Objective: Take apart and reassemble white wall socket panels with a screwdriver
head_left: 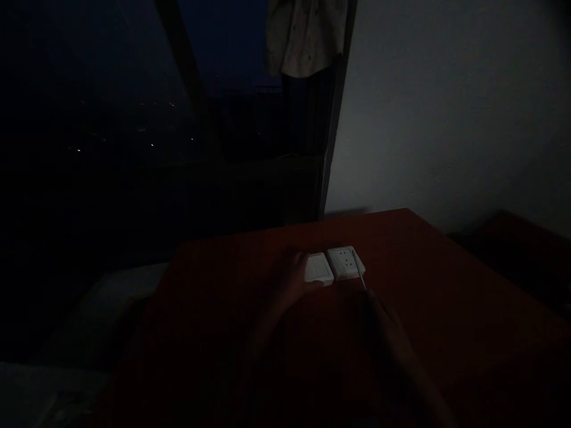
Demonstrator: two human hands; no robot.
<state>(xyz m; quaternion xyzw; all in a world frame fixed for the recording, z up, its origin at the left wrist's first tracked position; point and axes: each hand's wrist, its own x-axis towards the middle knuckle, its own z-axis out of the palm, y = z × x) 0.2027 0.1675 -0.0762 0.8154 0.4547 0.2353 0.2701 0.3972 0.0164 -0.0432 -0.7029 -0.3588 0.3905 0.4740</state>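
The pale wall (pixel 446 113) rises beyond the socket box (pixel 342 263) and off to its right, and the dark window (pixel 134 107) fills the far left. The reddish table (pixel 428 267) lies beneath the socket box and reaches out on all sides of it, while a light cloth (pixel 307 38) hangs well beyond. The right hand (pixel 388 321) is on the near side of the socket box, a little right, its fingers closed round the dark handle of a slim tool (pixel 359 270) that looks like a screwdriver. The left hand (pixel 292 282) is to the left, gripping the white switch box (pixel 317 268) with fingers at the far edge and thumb at the near one. That switch box sits just left of the socket box; dim light hides whether their sides touch. Both boxes look nearly square, with no clear long axis. The tool's shaft runs away from the right hand, leaning slightly left, across the right part of the socket box's face. Whether its tip touches or hovers, I cannot tell. Only the switch box separates the left palm from the socket box.
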